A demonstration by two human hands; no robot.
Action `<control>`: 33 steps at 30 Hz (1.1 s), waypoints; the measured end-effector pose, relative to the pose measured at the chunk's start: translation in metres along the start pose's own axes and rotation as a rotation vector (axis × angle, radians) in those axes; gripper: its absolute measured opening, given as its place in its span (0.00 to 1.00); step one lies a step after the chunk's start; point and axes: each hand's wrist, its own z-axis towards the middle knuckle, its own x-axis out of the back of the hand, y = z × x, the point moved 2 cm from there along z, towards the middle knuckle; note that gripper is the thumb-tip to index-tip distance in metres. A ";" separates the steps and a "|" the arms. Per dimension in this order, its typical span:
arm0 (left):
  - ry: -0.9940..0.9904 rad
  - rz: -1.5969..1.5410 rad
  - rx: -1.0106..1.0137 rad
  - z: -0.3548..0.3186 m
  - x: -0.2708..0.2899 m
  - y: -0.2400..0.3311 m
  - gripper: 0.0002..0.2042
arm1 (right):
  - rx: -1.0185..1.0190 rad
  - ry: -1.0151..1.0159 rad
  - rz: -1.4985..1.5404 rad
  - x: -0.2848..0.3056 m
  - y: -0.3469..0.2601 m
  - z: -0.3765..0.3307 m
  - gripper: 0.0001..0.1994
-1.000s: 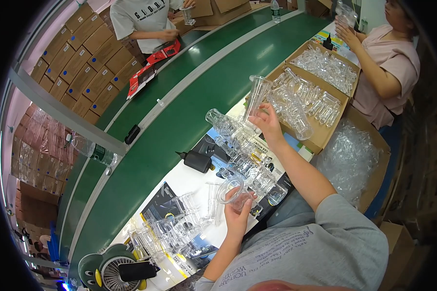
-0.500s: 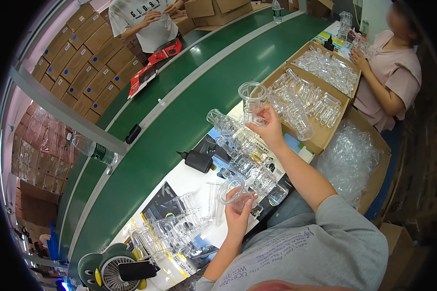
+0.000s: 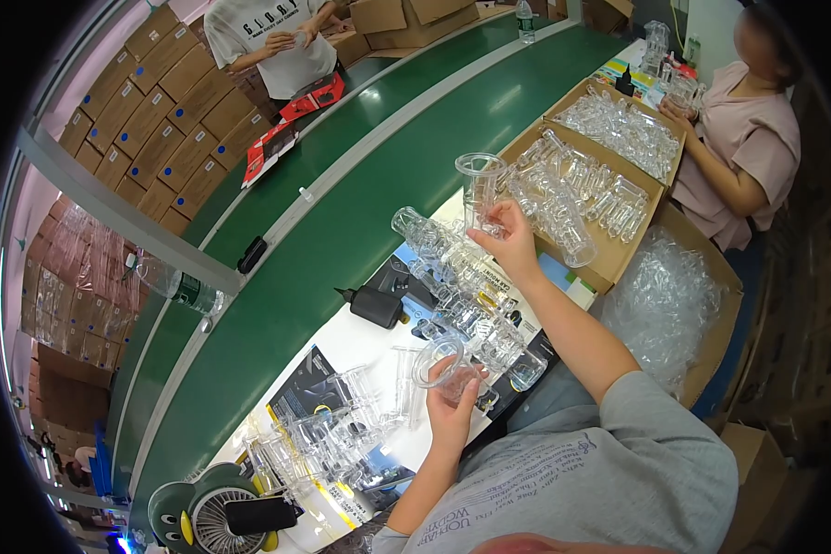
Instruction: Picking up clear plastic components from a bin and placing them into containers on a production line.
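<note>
The right hand (image 3: 508, 242) has lifted its clear glass tube (image 3: 481, 189) toward twelve o'clock, fingers clamped on it; the left hand (image 3: 452, 406) grips a glass cup (image 3: 441, 362) above the table (image 3: 365, 346).

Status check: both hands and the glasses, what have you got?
Left hand grip on clear glass cup. Right hand holds tall glass above cardboard box. Row of glasses lies between.

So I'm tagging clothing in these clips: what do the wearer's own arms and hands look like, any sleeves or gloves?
Both hands are bare: the left hand and right hand show no gloves, rings or watch. The forearms are uncovered. A grey short-sleeved T-shirt with printed lettering covers the shoulders and upper arms.
</note>
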 end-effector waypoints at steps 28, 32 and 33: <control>-0.004 -0.005 0.031 0.000 -0.001 0.000 0.21 | -0.004 -0.017 0.067 -0.001 0.003 0.001 0.21; -0.013 -0.022 0.039 0.000 0.001 0.000 0.22 | 0.006 -0.020 0.037 -0.003 0.000 0.000 0.20; -0.018 -0.015 0.034 0.000 0.000 0.000 0.22 | 0.002 -0.016 0.042 -0.002 0.002 0.000 0.20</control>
